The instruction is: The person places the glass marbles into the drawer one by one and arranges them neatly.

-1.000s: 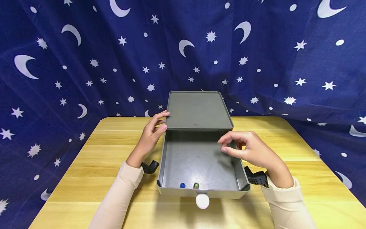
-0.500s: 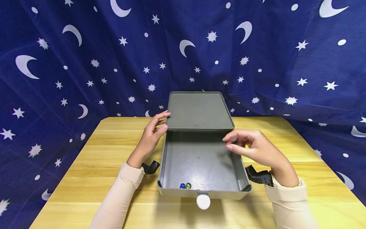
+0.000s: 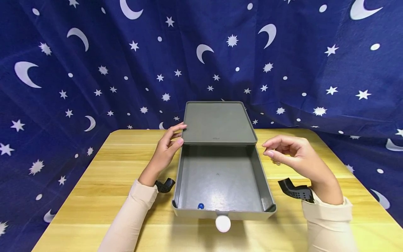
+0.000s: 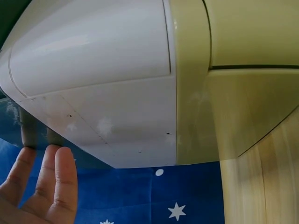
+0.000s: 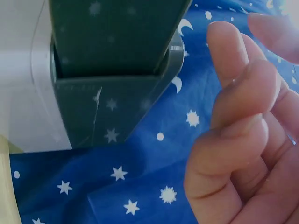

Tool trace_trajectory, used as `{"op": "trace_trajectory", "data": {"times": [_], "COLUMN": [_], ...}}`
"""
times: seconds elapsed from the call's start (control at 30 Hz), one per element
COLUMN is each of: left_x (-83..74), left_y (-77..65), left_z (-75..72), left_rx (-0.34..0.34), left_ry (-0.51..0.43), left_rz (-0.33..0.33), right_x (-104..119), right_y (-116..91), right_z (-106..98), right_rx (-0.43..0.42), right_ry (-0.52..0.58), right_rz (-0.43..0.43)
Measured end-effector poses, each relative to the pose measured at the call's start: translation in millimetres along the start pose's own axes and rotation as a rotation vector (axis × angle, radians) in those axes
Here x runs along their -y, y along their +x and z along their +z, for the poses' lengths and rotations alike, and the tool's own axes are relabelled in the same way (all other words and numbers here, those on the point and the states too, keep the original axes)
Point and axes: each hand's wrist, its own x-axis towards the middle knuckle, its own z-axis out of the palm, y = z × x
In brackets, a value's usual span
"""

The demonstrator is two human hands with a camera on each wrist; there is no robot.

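A grey storage box [image 3: 219, 122] stands at the table's back, its drawer [image 3: 223, 175] pulled out towards me. One blue marble [image 3: 200, 206] lies inside against the drawer's front wall, left of the round white knob [image 3: 223, 223]. My left hand [image 3: 168, 144] rests against the box's left side, thumb near the front corner; its fairly straight fingers [image 4: 65, 182] touch the side in the left wrist view. My right hand [image 3: 292, 152] hovers to the right of the drawer, fingers loosely curled. In the right wrist view, its fingers [image 5: 233, 154] show no object between them.
The wooden table [image 3: 110, 196] carries the box near its back edge. Behind it hangs a dark blue curtain [image 3: 141, 59] with white moons and stars. Black wrist mounts [image 3: 296, 191] sit under both forearms, the right one beside the drawer's right wall.
My right hand has moved right, from above the drawer to outside it. A green marble rolled left towards the blue one and is no longer visible. My left hand has stayed put.
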Motion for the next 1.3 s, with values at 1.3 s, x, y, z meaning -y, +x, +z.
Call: {"op": "trace_trajectory", "data": {"times": [1.3], "left_x": [0.7], "left_y": [-2.8], "left_z": [2.2], "left_rx": [-0.019], "left_ry": [0.012], "left_rz": [0.009], "right_x": [-81], "right_y": [-26], "right_z": [-51], "right_rx": [-0.104], "right_ry": [-0.066], "right_rz": [0.322]}}
